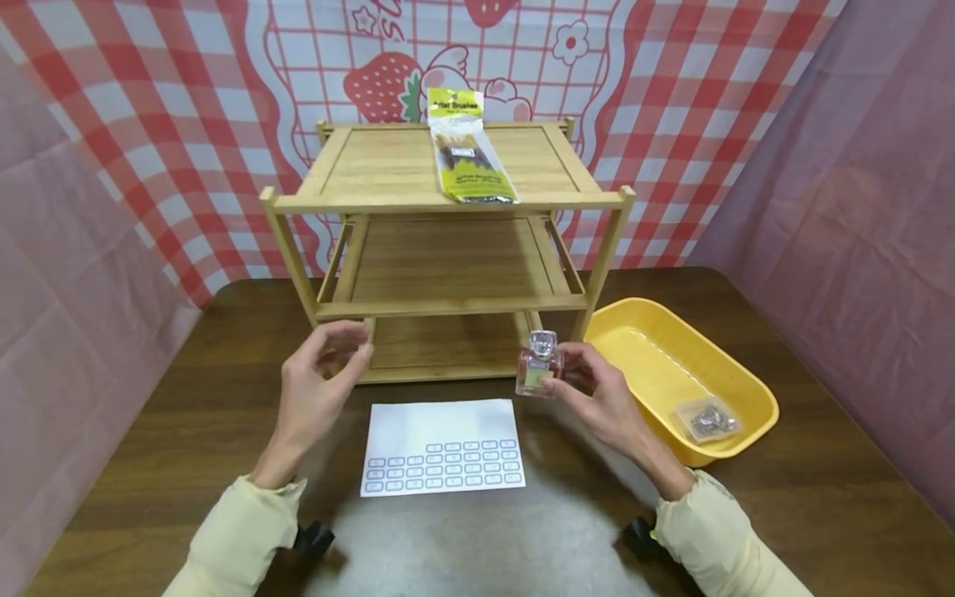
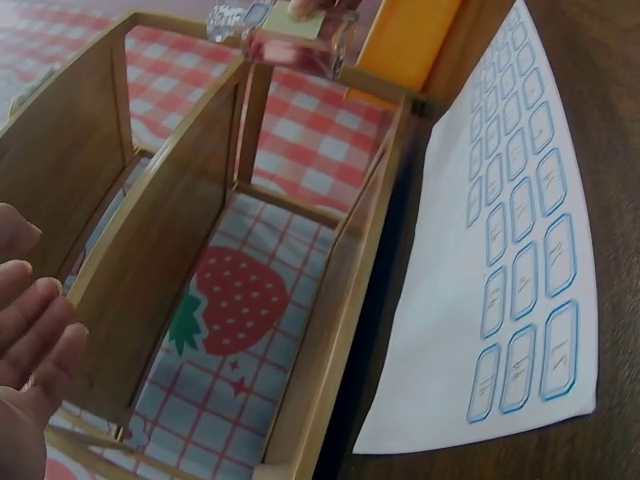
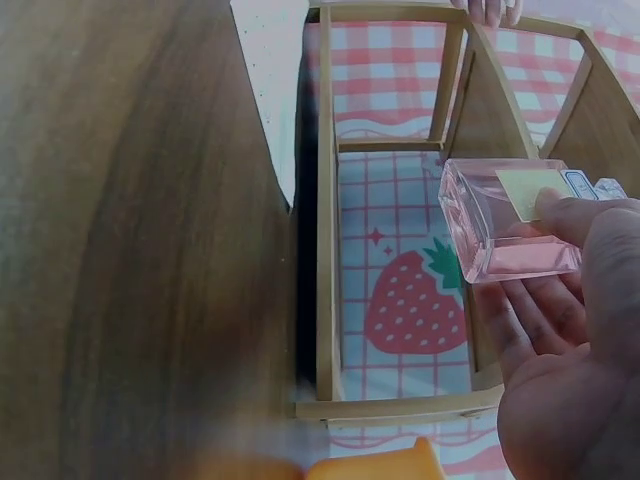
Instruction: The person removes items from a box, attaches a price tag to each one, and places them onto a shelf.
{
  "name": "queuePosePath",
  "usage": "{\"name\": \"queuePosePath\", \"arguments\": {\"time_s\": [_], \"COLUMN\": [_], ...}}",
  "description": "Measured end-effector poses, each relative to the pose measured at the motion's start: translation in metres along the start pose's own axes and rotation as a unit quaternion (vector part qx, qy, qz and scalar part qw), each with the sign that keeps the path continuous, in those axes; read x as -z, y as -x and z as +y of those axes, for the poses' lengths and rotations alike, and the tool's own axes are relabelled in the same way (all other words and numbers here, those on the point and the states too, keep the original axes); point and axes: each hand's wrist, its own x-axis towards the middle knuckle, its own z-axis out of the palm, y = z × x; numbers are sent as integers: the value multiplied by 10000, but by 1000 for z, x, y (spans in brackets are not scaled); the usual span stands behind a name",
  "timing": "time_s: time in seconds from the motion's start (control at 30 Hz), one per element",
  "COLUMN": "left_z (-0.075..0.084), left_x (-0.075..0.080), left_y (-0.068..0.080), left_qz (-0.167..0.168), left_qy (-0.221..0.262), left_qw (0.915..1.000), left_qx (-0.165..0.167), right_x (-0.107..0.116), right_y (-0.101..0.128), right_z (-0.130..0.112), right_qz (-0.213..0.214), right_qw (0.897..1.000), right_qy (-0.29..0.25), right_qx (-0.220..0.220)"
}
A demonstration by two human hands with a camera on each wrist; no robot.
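The right hand (image 1: 597, 396) pinches a small pink perfume bottle (image 1: 539, 365) upright, raised in front of the wooden shelf's (image 1: 448, 307) lowest tier. The left hand (image 1: 317, 390) hovers empty beside it, fingers loosely curled. The bottle seems mid-carry; shelving it needs a level, gentle reach between the posts.

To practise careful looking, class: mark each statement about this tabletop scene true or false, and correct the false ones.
1. The right hand holds a small perfume bottle. True.
2. The left hand grips the sticker sheet. False: it holds nothing, and the sheet lies flat on the table.
3. A pack of artist brushes lies on the wooden rack's top shelf. True.
4. The yellow tub is empty. False: a small clear bag lies in it.
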Motion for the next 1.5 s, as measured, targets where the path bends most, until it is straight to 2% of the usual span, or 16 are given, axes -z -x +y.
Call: {"name": "queuePosePath", "arguments": {"time_s": [0.23, 0.57, 0.87, 1.0, 1.23, 1.5], "left_z": [0, -9, -14, -18, -24, -22], "left_x": [11, 24, 30, 32, 33, 34], "left_y": [-6, -20, -25, -26, -30, -35], "left_qz": [414, 958, 1341, 1353, 1449, 1357], "left_qy": [363, 1279, 1263, 1027, 937, 596], "left_qw": [9984, 9865, 9828, 9854, 9849, 9889], "left_qx": [136, -359, -117, -109, -164, -48], "right_x": [1, -3, -2, 0, 1, -2], "right_y": [-4, -9, -15, -18, -21, -26], "right_z": [-4, -9, -14, -16, -17, -21], "right_qz": [-6, -115, -71, -17, -47, -36], "right_qw": [10000, 9996, 9996, 9994, 9990, 9989], "right_qy": [-80, -219, -269, -328, -417, -403], "right_qx": [-4, -126, -39, 52, 142, 221]}}
